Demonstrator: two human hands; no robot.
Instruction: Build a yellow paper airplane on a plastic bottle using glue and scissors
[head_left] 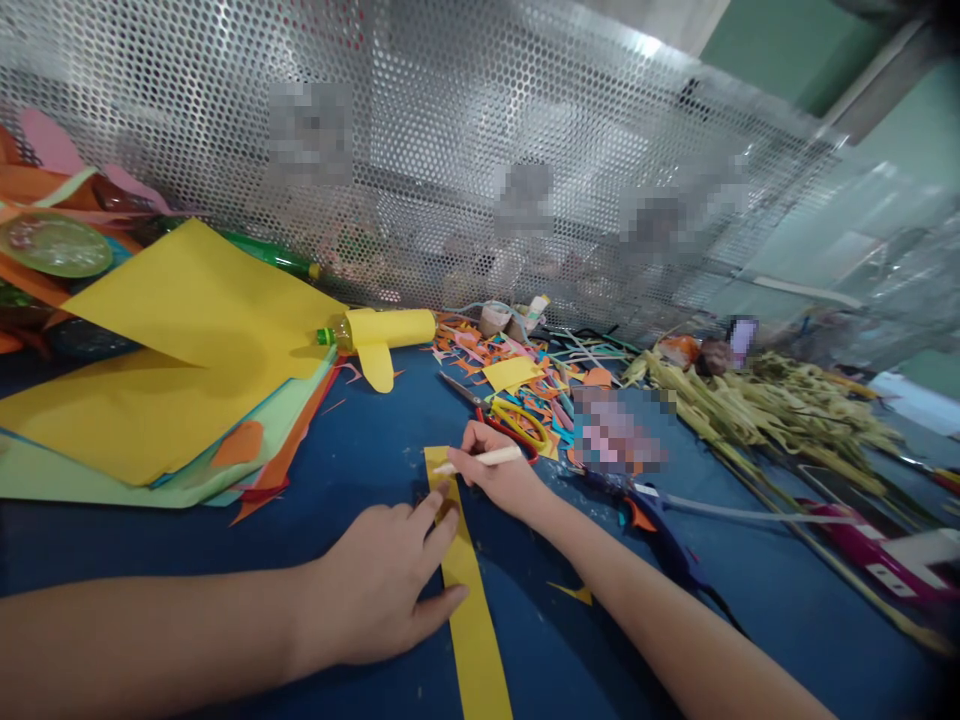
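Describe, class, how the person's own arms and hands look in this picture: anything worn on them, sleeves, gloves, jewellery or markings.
Both forearms are bare as far as the picture shows; no sleeve edge is visible. The left hand and the right hand wear no gloves. No watch, bracelet or ring shows on either, and no markings can be made out. Fingernails look short and unpainted.

Stacked coloured paper sheets [150,420], yellow-wrapped bottle [382,330], scissors [510,420], paper scraps [525,365], dried leaves [765,410], perforated metal screen [450,150]

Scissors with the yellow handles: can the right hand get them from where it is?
Probably yes. The scissors lie right behind the right hand with nothing between, but that hand already holds a pale stick, so its fingers aren't free.
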